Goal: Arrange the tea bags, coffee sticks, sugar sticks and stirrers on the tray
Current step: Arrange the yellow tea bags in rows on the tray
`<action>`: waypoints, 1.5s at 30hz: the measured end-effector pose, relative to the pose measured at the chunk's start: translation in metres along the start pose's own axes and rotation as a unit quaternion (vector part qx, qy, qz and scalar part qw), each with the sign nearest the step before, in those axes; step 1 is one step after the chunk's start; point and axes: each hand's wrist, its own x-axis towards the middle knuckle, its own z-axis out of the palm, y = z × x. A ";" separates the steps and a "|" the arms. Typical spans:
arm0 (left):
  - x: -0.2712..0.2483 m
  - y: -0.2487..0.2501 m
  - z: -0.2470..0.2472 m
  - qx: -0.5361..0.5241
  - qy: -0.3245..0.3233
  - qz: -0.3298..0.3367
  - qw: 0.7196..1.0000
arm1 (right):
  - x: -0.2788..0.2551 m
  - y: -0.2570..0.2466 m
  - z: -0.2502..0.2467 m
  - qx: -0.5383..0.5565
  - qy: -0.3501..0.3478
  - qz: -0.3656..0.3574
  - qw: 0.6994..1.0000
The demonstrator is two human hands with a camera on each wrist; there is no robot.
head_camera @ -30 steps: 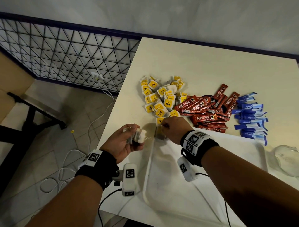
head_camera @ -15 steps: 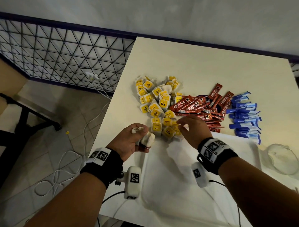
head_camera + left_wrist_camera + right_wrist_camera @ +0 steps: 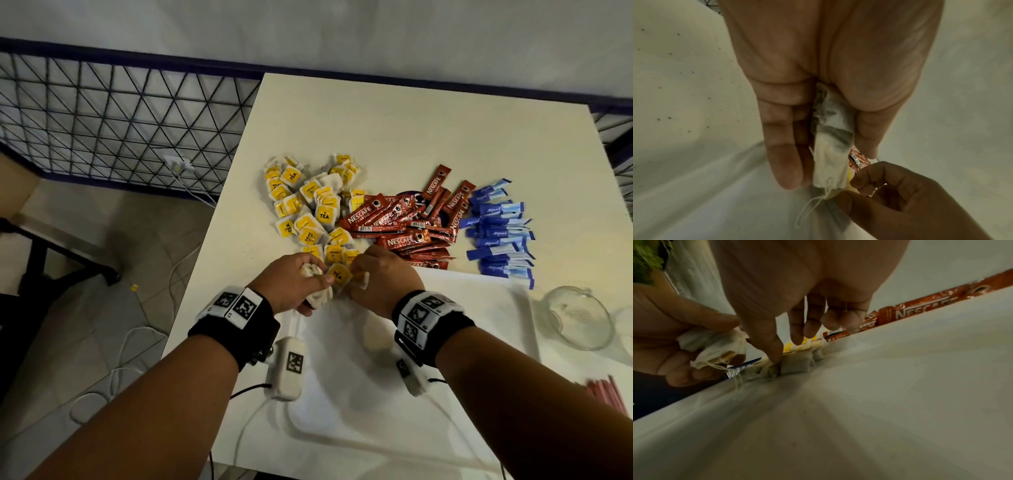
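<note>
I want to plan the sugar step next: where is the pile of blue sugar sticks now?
In the head view the blue sugar sticks lie on the table, to the right of the red coffee sticks, beyond the tray's far right corner.

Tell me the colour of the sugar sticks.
Blue and white sugar sticks, clearest in the head view.
</note>
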 end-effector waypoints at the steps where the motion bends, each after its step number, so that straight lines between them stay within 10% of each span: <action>1: 0.000 0.000 0.000 -0.002 0.000 -0.004 1.000 | 0.001 -0.003 -0.002 -0.002 -0.007 0.007 1.000; 18: -0.004 -0.011 -0.010 -0.008 0.001 -0.035 0.999 | 0.012 -0.007 -0.005 0.008 -0.014 0.053 0.998; 29: -0.003 0.000 -0.009 0.249 0.002 -0.016 0.968 | -0.001 0.006 -0.008 0.019 0.068 -0.058 0.996; 45: -0.005 0.002 -0.014 0.279 -0.020 -0.014 0.960 | 0.017 -0.002 0.002 -0.010 -0.030 0.005 0.999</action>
